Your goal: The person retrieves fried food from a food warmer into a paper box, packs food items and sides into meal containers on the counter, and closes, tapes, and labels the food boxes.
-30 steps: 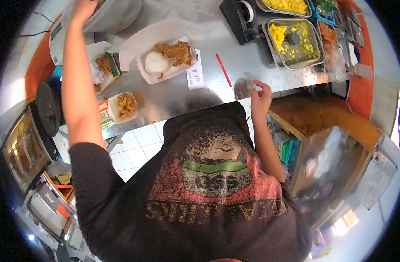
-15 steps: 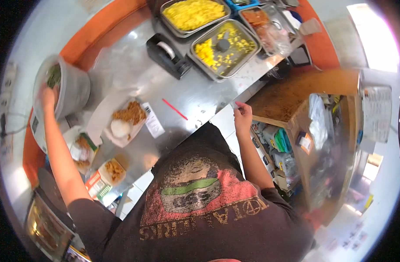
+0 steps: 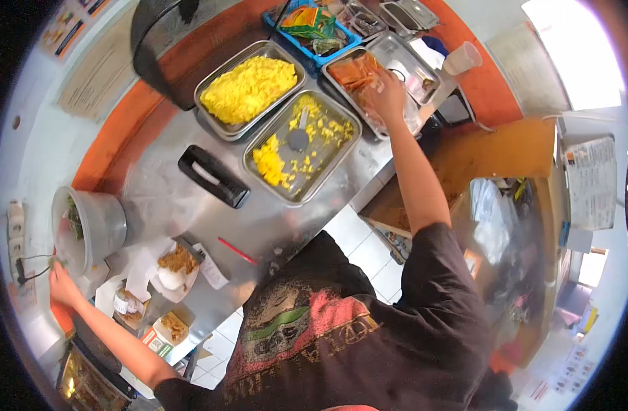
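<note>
My left hand (image 3: 64,285) is beside the lower wall of a clear plastic tub (image 3: 103,226) with green leaves inside. Its fingers are pressed together, and a small green piece shows at their tips. At the far right of the counter, my right hand (image 3: 389,94) is over a metal tray holding orange-red food (image 3: 355,70). A clear plastic bag (image 3: 410,113) lies against that hand, whose fingertips are hidden, so I cannot tell whether it grips anything. An open box with rice (image 3: 171,277) and brown shredded food stands on the counter.
Two metal trays of yellow shredded food (image 3: 249,88) (image 3: 273,164) stand mid-counter, a grey-ended utensil in the nearer. A black stapler-like device (image 3: 213,176), red pen (image 3: 237,251), paper slip (image 3: 210,266) and smaller food boxes (image 3: 171,327) lie nearby. A wooden cabinet (image 3: 526,147) stands right.
My left hand has come out of the tub and down beside it. My right hand has reached forward from the counter edge to the orange-red food. The view has shifted.
</note>
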Tool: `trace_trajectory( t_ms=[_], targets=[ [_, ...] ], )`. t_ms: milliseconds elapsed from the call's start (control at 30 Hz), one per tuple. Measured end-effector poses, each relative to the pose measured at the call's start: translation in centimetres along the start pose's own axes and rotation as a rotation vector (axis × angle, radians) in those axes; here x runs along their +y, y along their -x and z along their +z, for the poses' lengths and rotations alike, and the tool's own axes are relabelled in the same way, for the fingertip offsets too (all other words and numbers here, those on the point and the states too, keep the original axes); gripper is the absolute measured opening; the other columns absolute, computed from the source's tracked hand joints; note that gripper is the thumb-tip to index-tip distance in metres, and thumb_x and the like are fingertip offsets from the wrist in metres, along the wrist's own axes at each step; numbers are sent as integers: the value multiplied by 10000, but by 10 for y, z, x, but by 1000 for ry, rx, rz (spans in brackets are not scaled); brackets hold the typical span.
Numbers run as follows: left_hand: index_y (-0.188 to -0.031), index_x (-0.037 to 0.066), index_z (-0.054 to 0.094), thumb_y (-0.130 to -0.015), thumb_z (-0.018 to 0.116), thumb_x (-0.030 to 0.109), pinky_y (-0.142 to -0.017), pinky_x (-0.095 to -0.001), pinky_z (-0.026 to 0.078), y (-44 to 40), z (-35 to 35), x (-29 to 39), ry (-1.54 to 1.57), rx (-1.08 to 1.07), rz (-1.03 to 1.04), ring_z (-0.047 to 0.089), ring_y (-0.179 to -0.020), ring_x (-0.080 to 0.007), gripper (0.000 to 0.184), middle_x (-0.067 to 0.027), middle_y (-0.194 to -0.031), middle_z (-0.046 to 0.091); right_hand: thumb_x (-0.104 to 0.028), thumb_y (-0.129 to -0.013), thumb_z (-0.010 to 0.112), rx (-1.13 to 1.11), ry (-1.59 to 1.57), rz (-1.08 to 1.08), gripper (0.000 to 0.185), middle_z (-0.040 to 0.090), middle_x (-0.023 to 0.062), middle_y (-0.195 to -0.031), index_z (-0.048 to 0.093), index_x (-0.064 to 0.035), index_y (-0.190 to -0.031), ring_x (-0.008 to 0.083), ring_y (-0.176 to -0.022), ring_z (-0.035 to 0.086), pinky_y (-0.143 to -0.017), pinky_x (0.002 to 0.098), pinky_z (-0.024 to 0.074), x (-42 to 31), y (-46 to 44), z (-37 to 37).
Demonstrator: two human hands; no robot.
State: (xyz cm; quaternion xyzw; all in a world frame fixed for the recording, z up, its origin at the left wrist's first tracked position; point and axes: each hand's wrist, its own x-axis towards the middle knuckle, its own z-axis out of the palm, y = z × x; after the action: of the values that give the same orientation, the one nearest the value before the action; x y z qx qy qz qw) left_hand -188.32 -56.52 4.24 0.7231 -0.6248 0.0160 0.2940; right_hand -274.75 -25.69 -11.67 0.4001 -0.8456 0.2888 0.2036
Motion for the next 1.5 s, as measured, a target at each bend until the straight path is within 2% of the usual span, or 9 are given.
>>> trace_trajectory(
  t_ms=[167,367,633,800,933,1133,1267,1400,1500],
  targets=[
    [-926,-63,694,-920,593,354,-705,-348,504,101,-28,71,77,117,-78,639,-733,-207,429,-127,-767,680,-230,-735,709,-606,399,6,322,694,90,-1007,721,-118,-1037,238,-920,660,-761,355,498,60,-77,41],
    [-739,-79,635,-907,606,309,-636,-344,444,174,-26,101,84,54,-166,520,-606,-177,424,-77,-628,577,-146,-894,636,-551,-853,412,120,664,22,-873,670,-44,-946,114,-807,626,-735,268,493,112,-121,55],
    [-645,-38,608,-876,608,118,-496,-274,381,231,0,92,386,15,-329,440,-525,-122,279,-3,-538,499,-104,-930,570,-596,-1501,674,188,656,53,-1053,615,-64,-1109,170,-1019,595,-917,330,450,65,-90,12],
    [-730,6,670,-907,635,252,-772,-328,457,287,1,112,214,-347,-467,553,-764,-160,304,-73,-748,617,-83,-909,585,-798,-1656,611,138,653,80,-1109,596,-32,-1037,202,-1081,604,-947,388,481,-90,-7,-42],
    [-575,15,623,-864,676,244,-798,-309,448,296,33,88,625,-390,-401,574,-741,-126,372,-71,-708,635,-62,-891,604,-1125,-1641,502,125,659,127,-1123,608,-37,-1013,207,-1048,612,-939,340,480,-201,76,-49],
    [-639,9,659,-888,663,323,-719,-336,459,301,39,44,261,-429,-418,593,-722,-212,401,-106,-738,651,-57,-894,599,-1564,-1631,577,179,658,57,-1012,625,-28,-1069,155,-917,619,-838,302,484,-368,203,-31],
    [-924,-6,690,-883,672,294,-716,-355,466,311,26,2,201,-196,-514,587,-766,-259,303,-131,-917,667,-64,-872,622,-1493,-1386,678,234,662,70,-987,628,-32,-1104,163,-818,633,-769,302,499,-439,257,-7],
    [-1150,4,635,-860,696,233,-773,-368,464,291,22,-6,220,166,-51,571,-795,-277,374,-136,-1095,660,-97,-850,673,-922,-972,119,362,646,105,-1031,597,-10,-1192,164,-758,635,-688,287,510,-457,275,14],
    [-1070,9,668,-841,709,223,-801,-370,460,276,35,-10,438,-5,-71,573,-803,-299,316,-143,-1037,682,-68,-810,684,-740,-970,-92,352,652,131,-1015,628,13,-1148,189,-727,643,-677,290,514,-479,276,20]
  ],
)
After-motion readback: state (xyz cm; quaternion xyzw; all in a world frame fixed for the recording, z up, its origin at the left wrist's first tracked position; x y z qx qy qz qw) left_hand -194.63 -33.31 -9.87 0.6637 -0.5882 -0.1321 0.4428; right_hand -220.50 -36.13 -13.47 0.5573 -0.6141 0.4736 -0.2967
